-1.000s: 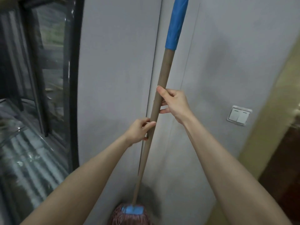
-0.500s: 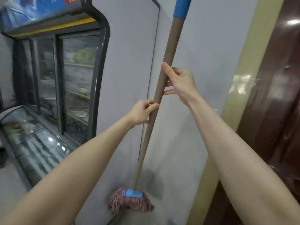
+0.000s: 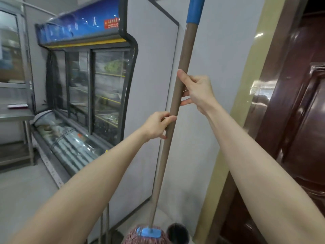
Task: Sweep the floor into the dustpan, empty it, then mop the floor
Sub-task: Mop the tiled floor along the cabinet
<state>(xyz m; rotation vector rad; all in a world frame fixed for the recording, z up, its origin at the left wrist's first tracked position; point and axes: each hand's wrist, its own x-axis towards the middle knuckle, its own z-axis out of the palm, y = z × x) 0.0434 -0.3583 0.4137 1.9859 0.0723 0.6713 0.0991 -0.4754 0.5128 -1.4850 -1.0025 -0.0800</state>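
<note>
Mop (image 3: 163, 164) is seeming stiff-poled, head-heavy; left hand (image 3: 156, 125) and right hand (image 3: 198, 90) are wrapping their grip round the pole's middle.

Head cam, wide-angle, faces fwd & down; mop handle (image 3: 189, 50) close ahead.

Brightness: moderate, even indoor light is registered on the grey wall (image 3: 219, 67).
Glare: bright reflections are shown on the varnished door (image 3: 302, 131); fainter ones on the cooler glass (image 3: 109, 95).
Shadows: soft and diffuse.
Focus: the mop handle (image 3: 186, 59) is rendered sharp; the left edge is slightly smeared.
Distortion: straight lines are bowed near the borders.
</note>
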